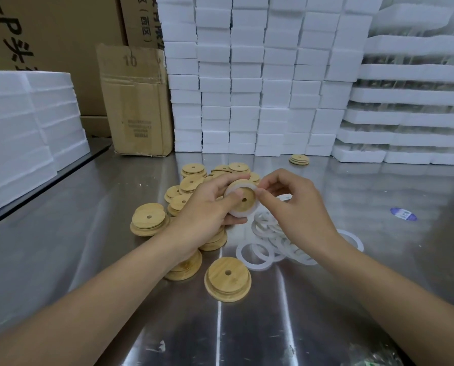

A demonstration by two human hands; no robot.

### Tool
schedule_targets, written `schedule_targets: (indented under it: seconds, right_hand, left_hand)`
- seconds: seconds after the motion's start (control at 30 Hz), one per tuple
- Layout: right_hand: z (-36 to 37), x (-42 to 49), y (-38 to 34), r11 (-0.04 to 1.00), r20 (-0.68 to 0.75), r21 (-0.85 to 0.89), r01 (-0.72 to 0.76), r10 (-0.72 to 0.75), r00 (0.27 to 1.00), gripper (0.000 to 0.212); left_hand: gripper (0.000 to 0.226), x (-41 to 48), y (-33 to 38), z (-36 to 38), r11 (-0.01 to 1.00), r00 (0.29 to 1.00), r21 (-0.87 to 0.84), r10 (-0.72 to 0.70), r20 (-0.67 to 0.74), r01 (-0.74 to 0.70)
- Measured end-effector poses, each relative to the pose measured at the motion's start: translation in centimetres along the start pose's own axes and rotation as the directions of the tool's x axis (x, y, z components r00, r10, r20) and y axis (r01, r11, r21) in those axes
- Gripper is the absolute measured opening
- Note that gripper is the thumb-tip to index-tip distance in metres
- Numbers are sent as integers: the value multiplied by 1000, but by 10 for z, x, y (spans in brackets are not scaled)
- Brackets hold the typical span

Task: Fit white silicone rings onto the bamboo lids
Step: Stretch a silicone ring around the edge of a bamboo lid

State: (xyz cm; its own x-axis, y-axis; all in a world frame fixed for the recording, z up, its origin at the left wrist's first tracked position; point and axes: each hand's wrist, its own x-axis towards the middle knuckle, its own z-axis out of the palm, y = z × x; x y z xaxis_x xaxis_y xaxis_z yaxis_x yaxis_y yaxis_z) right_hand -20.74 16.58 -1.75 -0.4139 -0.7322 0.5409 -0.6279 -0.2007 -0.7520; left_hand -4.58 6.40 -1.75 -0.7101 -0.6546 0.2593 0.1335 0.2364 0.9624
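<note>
The left hand (207, 204) gripped a bamboo lid (244, 200) above the middle of the steel table (62, 260), stepped side toward the camera. The thumb lay across its face and the fingers curled behind and under it. A white silicone ring (232, 188) sat around the lid's raised step, showing along the left and near edges. The right hand (291, 204) met the lid at its right edge, where thumb and forefinger pinched the ring. Its other fingers were loosely curled behind. The fingers hid the right part of the ring, so I could not tell whether it was seated all the way round.

Under and to the far left of the hands lay a heap of bare lids (191, 180). A two-lid stack (148, 223) stood at the left, and a single lid (228, 280) lay nearer the camera. Just right of these, below the right wrist, spread a pile of loose rings (254, 256), overlapping one another. A small lid stack (299, 159) sat apart at the far side.

Foam blocks (247, 75) were stacked in columns along the far edge, with a cardboard box (138, 101) to their left. A blue label (403, 214) lay on the table to the right.
</note>
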Motion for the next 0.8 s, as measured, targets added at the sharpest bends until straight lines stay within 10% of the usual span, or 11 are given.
schedule_targets:
  seconds: [0.8]
  right_hand:
    - [-9, 10, 5, 940, 189, 216, -264, 225, 956, 15]
  left_hand:
    - [26, 3, -5, -3, 997, 997, -71, 20, -70, -25]
